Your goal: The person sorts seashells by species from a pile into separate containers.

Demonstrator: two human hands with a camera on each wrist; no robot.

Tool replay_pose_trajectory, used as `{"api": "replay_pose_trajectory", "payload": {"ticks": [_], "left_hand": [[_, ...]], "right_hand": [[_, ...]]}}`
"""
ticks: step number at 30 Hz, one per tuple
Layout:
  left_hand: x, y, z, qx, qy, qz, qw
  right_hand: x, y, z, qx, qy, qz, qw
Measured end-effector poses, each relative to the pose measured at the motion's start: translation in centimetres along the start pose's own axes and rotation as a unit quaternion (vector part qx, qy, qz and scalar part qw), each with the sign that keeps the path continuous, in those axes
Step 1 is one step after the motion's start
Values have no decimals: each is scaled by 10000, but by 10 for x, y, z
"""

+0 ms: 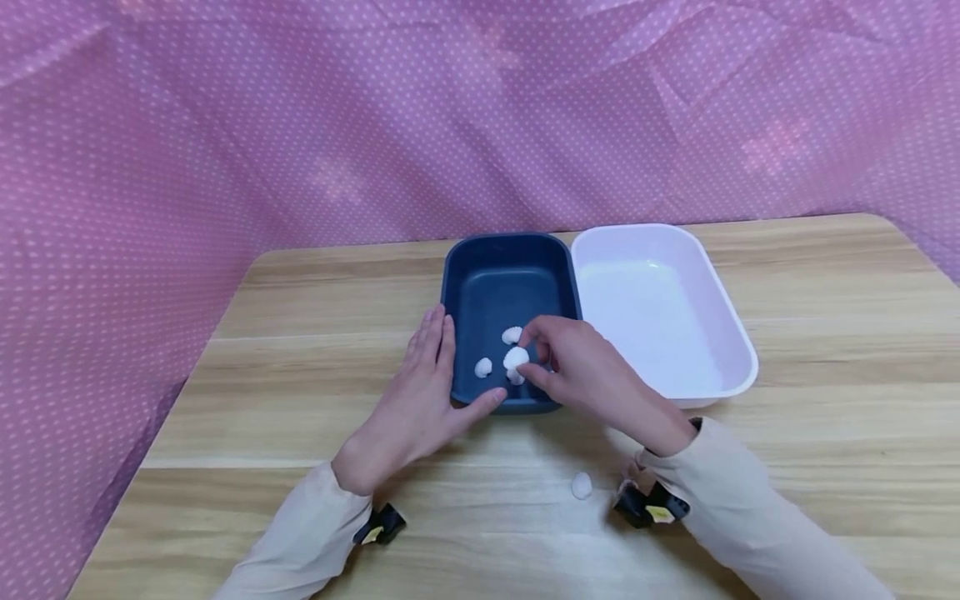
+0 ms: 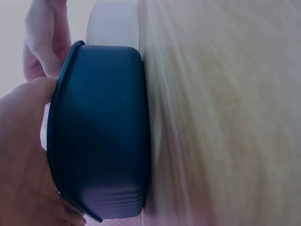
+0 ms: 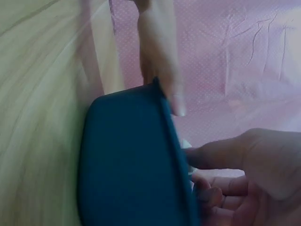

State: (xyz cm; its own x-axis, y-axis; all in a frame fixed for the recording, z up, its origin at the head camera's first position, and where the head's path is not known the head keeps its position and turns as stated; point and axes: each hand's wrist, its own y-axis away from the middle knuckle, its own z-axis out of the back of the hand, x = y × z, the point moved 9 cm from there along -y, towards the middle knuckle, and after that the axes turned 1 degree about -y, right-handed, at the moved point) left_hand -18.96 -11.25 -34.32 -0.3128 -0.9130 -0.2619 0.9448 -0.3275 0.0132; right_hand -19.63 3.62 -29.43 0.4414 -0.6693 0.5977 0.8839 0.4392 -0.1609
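Note:
A dark blue tray stands on the table with several white seashells inside it. My right hand reaches over its right side, and thumb and index finger pinch a white seashell. Close around that one lie another shell behind and a third shell to its left; one more is partly covered below it. My left hand rests along the tray's left rim with straight fingers, its thumb on the front rim. From the right wrist view, the tray's side wall hides most of the shells.
A white tray stands right beside the blue one. One loose shell lies on the wooden table in front, near the right sleeve. Pink dotted cloth hangs behind the table and at its left.

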Motion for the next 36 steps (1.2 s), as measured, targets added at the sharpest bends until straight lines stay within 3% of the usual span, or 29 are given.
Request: {"api": "replay_pose_trajectory", "payload": {"ticks": [9, 14, 23, 29, 36], "left_hand": [[0, 0, 1, -35, -56, -77, 9999], [0, 0, 1, -46, -2, -118, 9999], [0, -1, 0, -42, 66, -112, 9999], [1, -1, 0, -27, 61, -57, 10000], [1, 0, 1, 11, 40, 27, 10000]], "right_hand": [[-13, -23, -22, 161, 345, -570, 9976], [-15, -34, -35, 350, 517, -622, 9961], [-15, -45, -40, 441, 827, -607, 9937], [-12, -36, -31, 284, 815, -479, 9951], [6, -7, 2, -509, 930, 349, 9938]]}}
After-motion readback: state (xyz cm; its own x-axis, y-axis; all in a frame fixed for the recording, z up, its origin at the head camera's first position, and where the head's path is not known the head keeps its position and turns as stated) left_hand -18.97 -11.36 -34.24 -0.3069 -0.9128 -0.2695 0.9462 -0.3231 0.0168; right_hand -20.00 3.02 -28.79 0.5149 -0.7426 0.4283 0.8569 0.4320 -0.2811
